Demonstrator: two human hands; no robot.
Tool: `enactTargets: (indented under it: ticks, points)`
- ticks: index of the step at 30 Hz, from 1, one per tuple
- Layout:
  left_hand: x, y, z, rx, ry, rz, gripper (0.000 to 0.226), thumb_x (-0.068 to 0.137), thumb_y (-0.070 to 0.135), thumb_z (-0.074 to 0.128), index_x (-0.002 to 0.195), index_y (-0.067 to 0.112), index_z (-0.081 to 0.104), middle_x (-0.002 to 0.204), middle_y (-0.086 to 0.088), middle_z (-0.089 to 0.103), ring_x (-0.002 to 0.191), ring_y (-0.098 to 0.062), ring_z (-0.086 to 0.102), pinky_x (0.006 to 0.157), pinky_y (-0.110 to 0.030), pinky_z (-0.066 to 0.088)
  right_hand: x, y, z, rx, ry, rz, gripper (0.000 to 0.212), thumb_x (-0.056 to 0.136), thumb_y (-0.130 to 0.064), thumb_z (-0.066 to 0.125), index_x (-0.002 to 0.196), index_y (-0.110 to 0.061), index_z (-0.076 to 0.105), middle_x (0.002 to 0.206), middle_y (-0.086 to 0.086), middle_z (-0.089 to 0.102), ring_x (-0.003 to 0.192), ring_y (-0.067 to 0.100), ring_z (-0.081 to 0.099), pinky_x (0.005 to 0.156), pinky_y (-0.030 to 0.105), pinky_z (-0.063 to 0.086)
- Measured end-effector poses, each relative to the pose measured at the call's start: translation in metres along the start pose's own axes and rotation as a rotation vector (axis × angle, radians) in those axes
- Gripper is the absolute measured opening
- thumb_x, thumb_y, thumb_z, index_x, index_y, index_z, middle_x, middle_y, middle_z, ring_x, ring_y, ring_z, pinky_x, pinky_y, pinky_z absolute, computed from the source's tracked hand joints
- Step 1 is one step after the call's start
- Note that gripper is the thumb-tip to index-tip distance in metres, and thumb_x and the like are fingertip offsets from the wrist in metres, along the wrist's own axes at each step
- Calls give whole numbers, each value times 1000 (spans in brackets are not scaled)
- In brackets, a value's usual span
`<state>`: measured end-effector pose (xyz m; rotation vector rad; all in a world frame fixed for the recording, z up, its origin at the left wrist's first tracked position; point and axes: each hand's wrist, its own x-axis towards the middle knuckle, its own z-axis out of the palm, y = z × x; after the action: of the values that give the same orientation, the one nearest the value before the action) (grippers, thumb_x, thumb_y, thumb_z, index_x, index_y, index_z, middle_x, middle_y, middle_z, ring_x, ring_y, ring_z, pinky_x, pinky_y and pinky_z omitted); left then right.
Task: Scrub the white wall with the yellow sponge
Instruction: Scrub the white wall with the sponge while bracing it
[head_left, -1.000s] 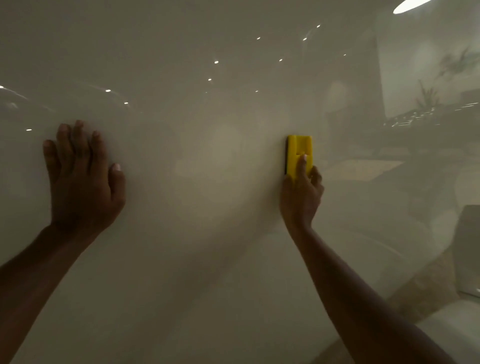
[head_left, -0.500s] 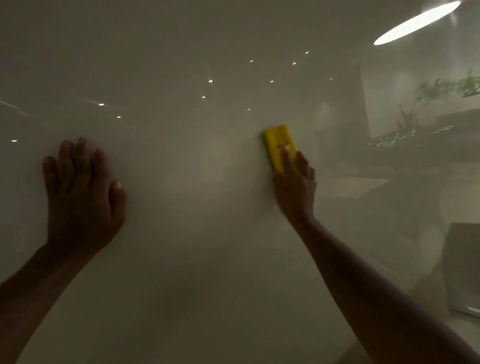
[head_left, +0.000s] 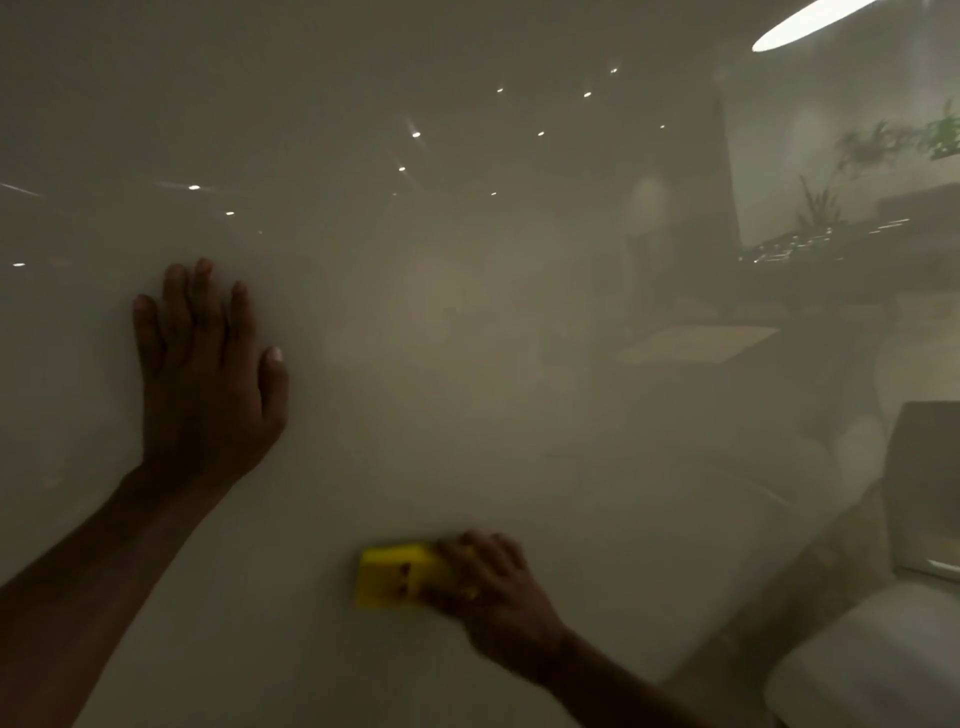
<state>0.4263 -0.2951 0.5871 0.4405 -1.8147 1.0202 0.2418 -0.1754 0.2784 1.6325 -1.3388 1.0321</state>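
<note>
Since a second ago the right hand (head_left: 488, 587) has dragged the sponge (head_left: 397, 576) from up around mid-wall down and to the left, and it's gone from standing upright to lying sideways, so that looks like one long sweeping stroke. Right now the sponge sits low on the wall (head_left: 467, 322), below and to the right of the left hand (head_left: 208, 379). Fingers are pressed over its right end, gripping it flat against the surface, which makes sense for scrubbing since you want the whole face in contact. The hand is motion-blurred, so exactly how the thumb wraps is hard to say. Left hand hasn't really shifted: it's open, palm flat on the wall with fingers spread upward, holding nothing, probably just bracing the body while the other arm reaches. Sponge itself is a bright yellow rectangular block, a couple of small dark marks on the face, edges a bit smeared by the blur. Wall is glossy, throwing back ceiling lights and a plant (head_left: 826, 202) at the right.
</note>
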Motion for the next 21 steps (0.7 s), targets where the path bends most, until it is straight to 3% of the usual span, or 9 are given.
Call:
enactTargets:
  ticks: [3, 7, 9, 11, 13, 15, 17, 19, 21]
  points:
    - [-15, -1, 1, -5, -2, 18, 58, 104, 30, 34, 153, -2, 34, 164, -33, 22, 154, -51, 13, 126, -63, 5, 0, 62, -26, -3, 287, 378, 44, 91, -10, 66, 133, -23, 62, 133, 10, 59, 115, 36, 57, 102, 45, 47]
    - [-25, 1, 0, -22, -23, 35, 58, 104, 28, 35, 154, -2, 32, 164, -34, 20, 154, -52, 12, 126, -63, 3, -4, 97, -46, 89, 618, 1126, 63, 87, 1, 68, 145, -10, 45, 141, 28, 47, 120, 45, 53, 102, 48, 46]
    - [-27, 3, 0, -32, -25, 35, 58, 104, 28, 36, 154, -2, 32, 165, -34, 18, 154, -52, 11, 126, -62, 1, 0, 84, -36, 122, 660, 1246, 60, 88, -3, 67, 144, -9, 46, 137, 27, 51, 114, 44, 56, 97, 51, 47]
    - [-30, 5, 2, -45, -16, 27, 59, 104, 29, 34, 155, -1, 30, 165, -33, 17, 154, -52, 10, 126, -61, -1, 7, 54, -18, 192, 724, 1238, 42, 93, -13, 66, 135, -11, 59, 122, 9, 62, 102, 32, 60, 89, 46, 49]
    - [-31, 5, 7, -56, -4, 26, 59, 104, 31, 33, 156, 2, 27, 166, -32, 16, 155, -51, 9, 126, -61, -3, 10, 1, -2, 218, 587, 1034, 35, 99, -25, 59, 134, -31, 59, 123, -16, 55, 112, 17, 56, 100, 30, 44]
    - [-32, 3, 15, -78, 2, 17, 61, 104, 33, 31, 159, 7, 22, 168, -27, 11, 156, -48, 6, 125, -66, 3, 2, -42, 9, 63, 297, 591, 48, 100, -22, 55, 143, -41, 45, 144, -7, 48, 131, 23, 48, 109, 29, 34]
    - [-33, -4, 22, -112, 0, -5, 68, 104, 36, 29, 164, 11, 9, 172, -19, 2, 157, -46, 3, 121, -71, 14, -9, -34, 14, -27, 138, 201, 54, 97, -19, 59, 145, -41, 44, 150, 6, 45, 128, 35, 48, 106, 40, 35]
    - [-35, -9, 29, -133, -5, -15, 71, 104, 38, 29, 163, 15, -3, 172, -12, -5, 157, -45, 3, 119, -71, 18, -12, -10, 11, -58, 191, 181, 52, 95, -18, 63, 141, -38, 49, 150, 7, 46, 127, 35, 49, 106, 40, 35]
    - [-37, -13, 33, -149, -8, -17, 71, 104, 39, 29, 163, 17, -5, 173, -10, -6, 157, -45, 4, 119, -71, 18, -21, 15, 6, 16, 387, 508, 54, 92, -14, 65, 141, -33, 50, 148, -1, 45, 131, 28, 48, 110, 31, 35]
